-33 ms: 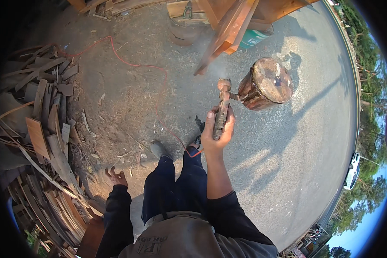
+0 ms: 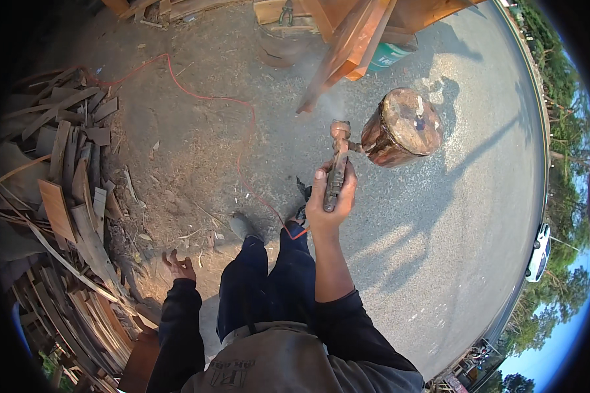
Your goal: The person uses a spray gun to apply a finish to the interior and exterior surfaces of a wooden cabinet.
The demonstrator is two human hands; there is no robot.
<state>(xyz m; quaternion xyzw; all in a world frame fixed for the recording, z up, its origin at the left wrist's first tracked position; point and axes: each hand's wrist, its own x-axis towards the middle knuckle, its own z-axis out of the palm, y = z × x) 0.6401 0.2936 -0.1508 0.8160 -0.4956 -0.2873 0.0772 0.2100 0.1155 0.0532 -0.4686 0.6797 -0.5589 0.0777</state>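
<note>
A right hand [image 2: 322, 216] wraps a stained, coppery metal spray gun [image 2: 338, 157] mid-frame, apparently angled so mist reaches glossy orange-brown timber [image 2: 347, 49] at upper centre, the empty left hand [image 2: 180, 267] loosely spread lower left.

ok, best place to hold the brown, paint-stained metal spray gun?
Probably the spray gun's slim body, from the near end, as the bare right hand has it: narrow enough to wrap, behind the round nozzle head where pale mist leaves, and clear of the paint-crusted cylindrical cup jutting right.
</note>
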